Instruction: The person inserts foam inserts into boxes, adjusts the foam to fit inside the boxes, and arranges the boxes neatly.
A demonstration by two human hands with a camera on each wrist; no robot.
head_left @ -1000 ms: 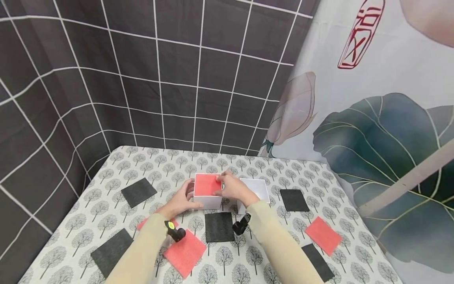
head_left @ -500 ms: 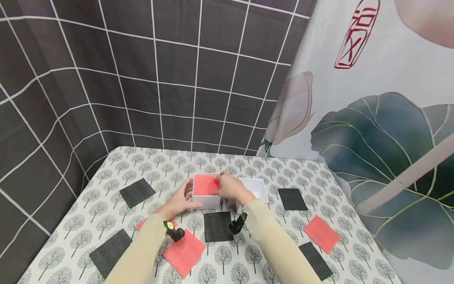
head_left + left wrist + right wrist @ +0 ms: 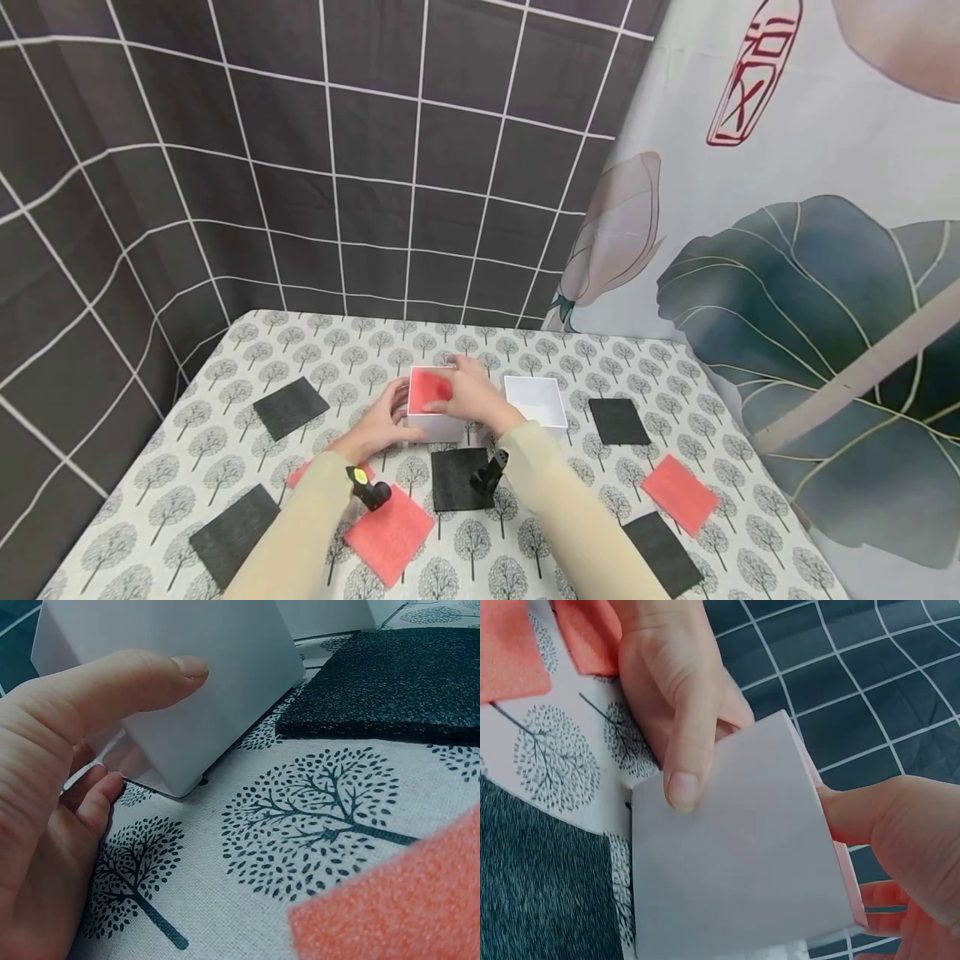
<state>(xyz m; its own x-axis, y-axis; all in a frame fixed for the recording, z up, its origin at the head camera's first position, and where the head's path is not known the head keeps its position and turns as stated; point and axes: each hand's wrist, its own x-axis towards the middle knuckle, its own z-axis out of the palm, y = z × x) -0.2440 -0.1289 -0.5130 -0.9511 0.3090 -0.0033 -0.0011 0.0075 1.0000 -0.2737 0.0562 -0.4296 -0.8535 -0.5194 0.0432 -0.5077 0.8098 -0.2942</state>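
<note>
My left hand (image 3: 378, 427) holds a white open-topped box (image 3: 441, 430) from its left side. In the left wrist view its thumb lies along the front wall, and the other fingers reach round the far side, partly hidden. Within the box's top a red foam sheet (image 3: 424, 388) shows. Over this sheet sits my right hand (image 3: 476, 393), thumb and forefinger stretched across it from the right rim. The right wrist view has the right thumb over the rim; the fingertips inside are hidden.
Beside the held box, to its right, stands another white box (image 3: 562, 403). A black foam square (image 3: 450, 492) lies in front. Other black squares (image 3: 291, 407) and red squares (image 3: 681, 493) are scattered over the tree-print tablecloth (image 3: 480, 567). A dark gridded curtain (image 3: 375, 208) hangs behind.
My right hand has moved left from the right rim, farther over the red foam sheet, and covers more of it. The second box shows more fully. My left hand keeps its hold.
</note>
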